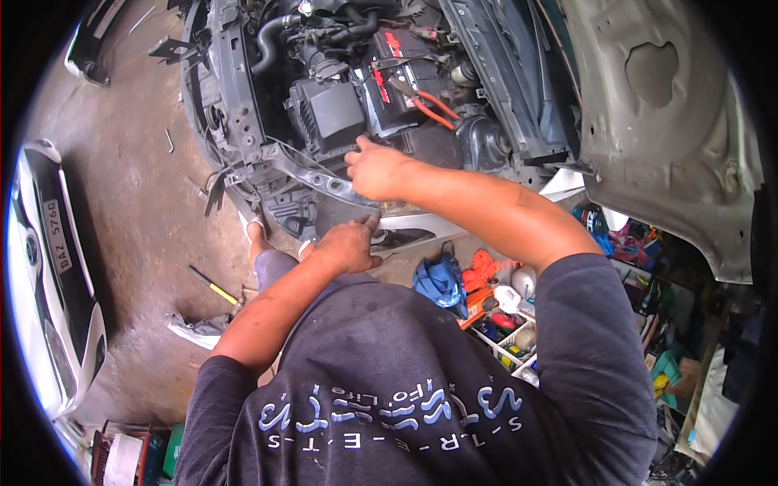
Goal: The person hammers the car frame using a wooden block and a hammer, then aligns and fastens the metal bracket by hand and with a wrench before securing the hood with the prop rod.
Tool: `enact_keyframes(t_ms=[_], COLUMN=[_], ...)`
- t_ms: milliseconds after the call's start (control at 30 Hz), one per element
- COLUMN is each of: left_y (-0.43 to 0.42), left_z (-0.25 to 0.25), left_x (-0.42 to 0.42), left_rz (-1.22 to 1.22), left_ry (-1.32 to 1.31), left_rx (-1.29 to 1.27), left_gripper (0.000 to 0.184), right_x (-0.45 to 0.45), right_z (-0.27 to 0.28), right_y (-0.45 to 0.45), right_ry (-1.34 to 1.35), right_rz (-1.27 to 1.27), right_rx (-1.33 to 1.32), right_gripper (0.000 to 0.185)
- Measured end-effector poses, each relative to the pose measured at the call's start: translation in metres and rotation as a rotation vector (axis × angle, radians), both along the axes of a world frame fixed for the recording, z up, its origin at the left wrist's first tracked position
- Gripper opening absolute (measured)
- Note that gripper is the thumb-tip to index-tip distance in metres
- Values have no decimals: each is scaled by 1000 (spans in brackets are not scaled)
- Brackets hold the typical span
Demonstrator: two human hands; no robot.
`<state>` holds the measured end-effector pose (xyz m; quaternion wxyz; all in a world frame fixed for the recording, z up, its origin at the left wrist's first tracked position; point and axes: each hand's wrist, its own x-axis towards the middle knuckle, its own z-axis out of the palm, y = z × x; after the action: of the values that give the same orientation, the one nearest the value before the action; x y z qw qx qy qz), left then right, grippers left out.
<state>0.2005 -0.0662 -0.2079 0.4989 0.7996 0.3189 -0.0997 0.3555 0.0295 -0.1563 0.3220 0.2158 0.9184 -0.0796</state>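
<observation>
My right hand (377, 170) is over the inner edge of the car's front corner, its fingers curled; what they hold, if anything, is hidden. Just below it, my left hand (348, 245) rests at the outer edge of the fender area, fingers partly spread and one pointing up toward the metal. Between and left of the hands runs a grey metal support bar (316, 174). Beyond my right hand lie a black air filter box (331, 109) and a car battery (397, 77). Orange-handled pliers (425, 101) rest on the battery.
A detached bumper with a number plate (61, 235) is at the left. A yellow-handled tool (215, 285) lies on the floor (138, 267). Below the fender are a blue bag (440, 283), an orange coiled hose (486, 271) and a tool rack (506, 348). The raised hood (616, 154) fills the upper right.
</observation>
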Motion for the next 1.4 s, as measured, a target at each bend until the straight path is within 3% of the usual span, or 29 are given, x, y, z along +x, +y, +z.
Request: enact_keyframes(t_ms=[167,333,400,467,600,700,800,867,1000,1067,1133,1200,1400], left_y=[2,3,2,2,1,3,9,10,18,31,49,56,55], left_z=[-1,2,1,1,2,-2,21,17,0,-33,-29,-32,-19], left_x=[1,-3,-4,-5,-6,-2,4,14,43,55,57,60,59], left_rz=[0,20,29,34,20,-21,-53,-35,311,253,48,45,-26], left_ry=[-7,-18,-16,-31,-36,-6,96,92,-61,-18,129,135,166], left_rx=[13,-22,-25,-27,9,10,9,96,499,517,353,220,267], left_gripper=[101,101,101,101,99,103,98,85,64,70,77,79,80], right_x=[-13,15,39,56,78,77,83,80,84,74,76,81,91], right_z=[-13,-2,5,7,-5,2,-15,-10,-13,17,9,-6,-2], right_y=[3,16,24,18,-10,-25,-36,-37,-27,-14,-8,0,8], right_ry=[-121,-116,-115,-92,50,112,188,229,132,68,86,90,156], right_rz=[48,-128,-347,-435,-524,-549,-370,-359,-281,-231,-178,-113,-46], right_rx=[-56,-61,-142,-126,-28,48,252,234,127,-8,-5,-28,-61], right_gripper=[19,18,29,28,30,43,34,33,36,47,59,62,52])
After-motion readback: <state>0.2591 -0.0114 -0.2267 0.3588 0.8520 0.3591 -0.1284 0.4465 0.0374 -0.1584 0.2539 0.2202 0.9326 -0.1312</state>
